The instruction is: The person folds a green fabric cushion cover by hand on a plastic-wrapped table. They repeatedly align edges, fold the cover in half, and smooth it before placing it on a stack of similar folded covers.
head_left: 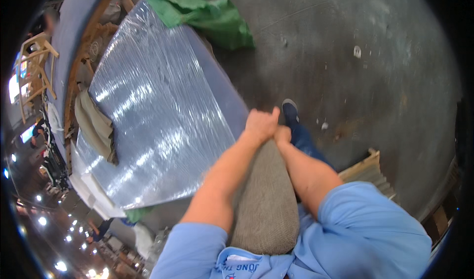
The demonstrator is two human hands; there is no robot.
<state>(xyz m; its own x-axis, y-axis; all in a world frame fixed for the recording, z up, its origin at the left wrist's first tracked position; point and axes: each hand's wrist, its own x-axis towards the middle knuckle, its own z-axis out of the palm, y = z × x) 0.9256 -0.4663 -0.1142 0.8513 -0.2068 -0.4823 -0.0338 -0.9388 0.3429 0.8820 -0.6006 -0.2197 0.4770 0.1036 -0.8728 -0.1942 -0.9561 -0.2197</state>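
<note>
A grey-brown woven fabric cushion [266, 205] rests upright against my front, its wide end at my chest and its narrow end pointing away from me. At that far end my left hand [261, 123] is closed on the cover, one digit sticking up. My right hand [282, 134] is closed beside it, the two hands nearly touching; its fingers are partly hidden behind the cushion. Just left of my left hand lies a large flat panel wrapped in clear plastic film [163, 106], bluish along its right edge.
Green cloth [207, 20] drapes over the panel's far corner, and an olive-brown cloth [94, 126] lies on its left side. Wooden frames [37, 72] stand at the far left. A slatted wooden piece [368, 173] is to my right. Small scraps dot the dark floor [355, 81].
</note>
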